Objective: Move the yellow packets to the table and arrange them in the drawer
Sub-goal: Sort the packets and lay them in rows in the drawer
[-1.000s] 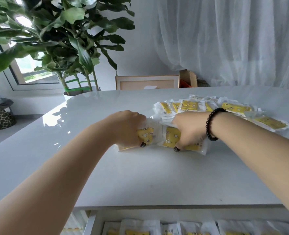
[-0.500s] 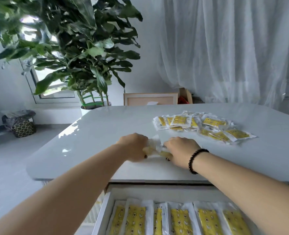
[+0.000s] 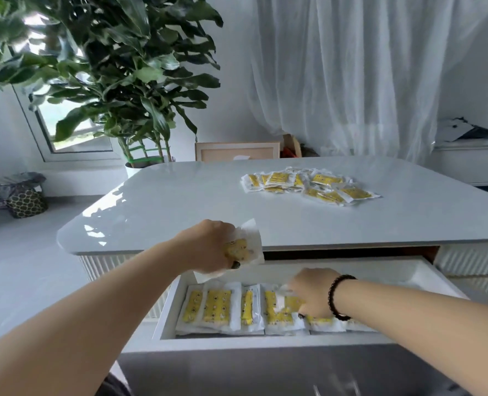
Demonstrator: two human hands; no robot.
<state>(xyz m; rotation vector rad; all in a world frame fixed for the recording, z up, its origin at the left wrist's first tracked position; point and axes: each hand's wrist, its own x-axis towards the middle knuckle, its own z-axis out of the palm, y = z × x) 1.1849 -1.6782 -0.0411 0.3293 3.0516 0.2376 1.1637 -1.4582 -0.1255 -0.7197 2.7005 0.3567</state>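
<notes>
Below the table point(image 3: 179, 212), the drawer point(image 3: 425, 277) holds rowed packets point(image 3: 217, 305); right hand point(image 3: 312, 292) and left hand point(image 3: 208, 245) each grip one.

Two bare forearms without sleeves, black beaded bracelet point(image 3: 340, 297) around the wrist of the right hand point(image 3: 312, 292), dark polish on a nail of the left hand point(image 3: 208, 244)

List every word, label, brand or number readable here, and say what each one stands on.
No text can be read.
Packets in the drawer: yellow panels with dark marks, too blurred to read.
Packet in the left hand: print blurred.
Packets on the table: too small to read.
</notes>
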